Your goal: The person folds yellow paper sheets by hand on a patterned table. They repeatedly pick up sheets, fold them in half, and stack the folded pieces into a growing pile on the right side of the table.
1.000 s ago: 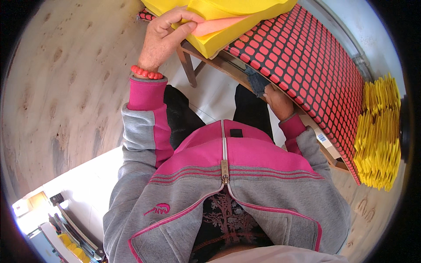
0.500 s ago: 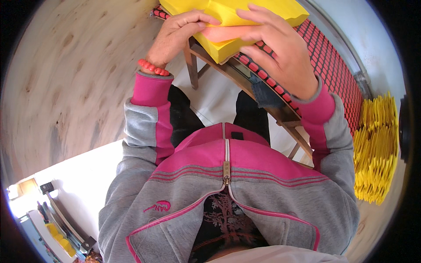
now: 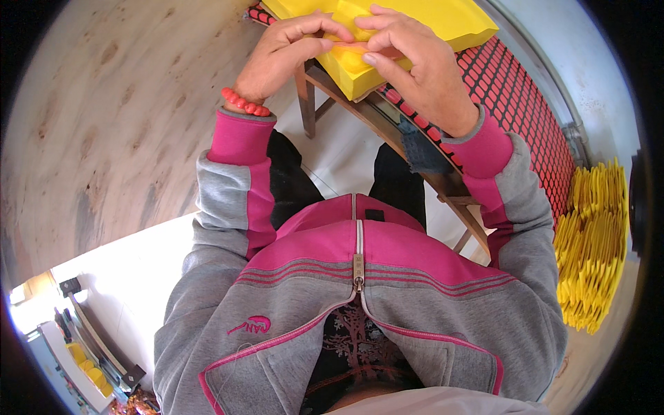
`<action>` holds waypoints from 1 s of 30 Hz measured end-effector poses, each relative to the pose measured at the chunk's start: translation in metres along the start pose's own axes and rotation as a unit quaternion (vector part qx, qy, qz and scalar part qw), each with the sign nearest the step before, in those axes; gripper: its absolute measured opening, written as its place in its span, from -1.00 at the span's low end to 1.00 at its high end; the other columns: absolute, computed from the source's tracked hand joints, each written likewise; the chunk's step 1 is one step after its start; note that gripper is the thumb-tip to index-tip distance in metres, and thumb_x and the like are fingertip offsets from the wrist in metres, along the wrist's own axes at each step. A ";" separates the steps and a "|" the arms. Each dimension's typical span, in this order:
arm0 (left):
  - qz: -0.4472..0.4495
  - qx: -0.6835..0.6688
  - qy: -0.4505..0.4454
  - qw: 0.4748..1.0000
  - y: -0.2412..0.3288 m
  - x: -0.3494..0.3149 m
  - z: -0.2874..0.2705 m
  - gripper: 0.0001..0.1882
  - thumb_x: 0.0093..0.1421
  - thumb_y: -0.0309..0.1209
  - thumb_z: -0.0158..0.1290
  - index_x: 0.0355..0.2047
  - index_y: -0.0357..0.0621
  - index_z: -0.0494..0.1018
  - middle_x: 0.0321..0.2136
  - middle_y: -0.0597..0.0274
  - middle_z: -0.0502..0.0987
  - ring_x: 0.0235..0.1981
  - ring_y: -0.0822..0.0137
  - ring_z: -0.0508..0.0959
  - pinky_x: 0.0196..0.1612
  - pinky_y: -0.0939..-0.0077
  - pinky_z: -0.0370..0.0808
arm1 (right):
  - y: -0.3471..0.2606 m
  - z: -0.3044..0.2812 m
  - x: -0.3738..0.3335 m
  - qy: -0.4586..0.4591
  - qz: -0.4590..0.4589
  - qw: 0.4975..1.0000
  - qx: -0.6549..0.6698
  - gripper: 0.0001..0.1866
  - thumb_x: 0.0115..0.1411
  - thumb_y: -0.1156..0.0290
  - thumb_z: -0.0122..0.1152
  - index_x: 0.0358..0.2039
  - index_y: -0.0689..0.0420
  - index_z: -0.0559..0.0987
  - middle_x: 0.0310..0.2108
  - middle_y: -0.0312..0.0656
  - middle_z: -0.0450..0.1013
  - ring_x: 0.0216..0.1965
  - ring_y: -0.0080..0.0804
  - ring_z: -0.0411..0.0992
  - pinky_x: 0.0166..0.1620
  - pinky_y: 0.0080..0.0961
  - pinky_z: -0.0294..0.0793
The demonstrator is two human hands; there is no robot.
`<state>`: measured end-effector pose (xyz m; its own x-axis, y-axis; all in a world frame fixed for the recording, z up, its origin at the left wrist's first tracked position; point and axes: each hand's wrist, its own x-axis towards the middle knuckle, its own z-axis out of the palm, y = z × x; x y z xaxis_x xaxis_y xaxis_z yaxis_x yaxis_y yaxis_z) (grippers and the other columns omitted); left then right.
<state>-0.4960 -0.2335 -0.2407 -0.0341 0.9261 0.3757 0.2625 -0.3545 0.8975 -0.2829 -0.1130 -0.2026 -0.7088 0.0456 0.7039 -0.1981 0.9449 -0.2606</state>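
Note:
At the top of the view, a stack of yellow paper sheets [image 3: 443, 21] lies on a narrow wooden bench. Over its near edge, my left hand [image 3: 287, 48] is closed, thumb and fingers pinching the folded yellow paper [image 3: 354, 61]. A red bead bracelet [image 3: 243, 104] circles that wrist. From the right, my right hand [image 3: 418, 66] pinches the same paper, its fingers curled and its thumb below them. Between the two sets of fingertips shows a thin pinkish strip; whether it is paper or skin I cannot tell.
A red-and-black patterned mat [image 3: 498, 83] covers the bench [image 3: 387, 131] and runs along the right. Beyond it stands a tall pile of folded yellow paper [image 3: 591, 242] near the wall. A wood-grained surface [image 3: 104, 138] fills the left. Dark cloth [image 3: 420, 149] hangs under the bench.
My right hand has moved left and in toward my left hand, its spread fingers now curled onto the paper. The pinkish strip shows less.

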 end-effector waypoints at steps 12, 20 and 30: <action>0.057 0.076 0.024 0.995 -0.004 0.000 0.004 -0.87 0.25 -0.46 0.23 -0.21 -0.17 0.58 -0.21 0.38 0.59 -0.07 0.47 0.51 0.13 0.48 0.35 | 0.001 0.008 -0.001 0.046 0.001 0.999 0.001 -0.87 0.17 0.50 0.36 -0.32 0.19 0.55 -0.17 0.01 0.59 -0.04 0.05 0.56 0.09 -0.19 0.53; 0.055 0.079 0.038 0.995 -0.003 0.000 0.007 -0.84 0.22 -0.48 0.26 -0.19 -0.19 0.60 -0.21 0.34 0.62 -0.08 0.46 0.52 0.12 0.48 0.36 | 0.000 0.013 -0.001 0.075 -0.015 0.997 -0.020 -0.85 0.12 0.54 0.38 -0.34 0.19 0.55 -0.22 -0.02 0.60 -0.10 0.03 0.58 0.05 -0.20 0.56; 0.060 0.067 0.033 0.995 -0.002 0.000 0.007 -0.81 0.20 -0.50 0.27 -0.16 -0.19 0.61 -0.18 0.35 0.62 -0.06 0.46 0.52 0.16 0.48 0.34 | 0.000 0.012 0.000 0.092 -0.051 0.993 -0.048 -0.86 0.11 0.56 0.39 -0.35 0.20 0.56 -0.24 -0.04 0.60 -0.11 0.02 0.59 0.07 -0.16 0.55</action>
<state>-0.4896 -0.2322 -0.2446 -0.0577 0.8658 0.4970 0.3948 -0.4375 0.8079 -0.2910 -0.1169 -0.2111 -0.5501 -0.0015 0.8351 -0.1903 0.9739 -0.1236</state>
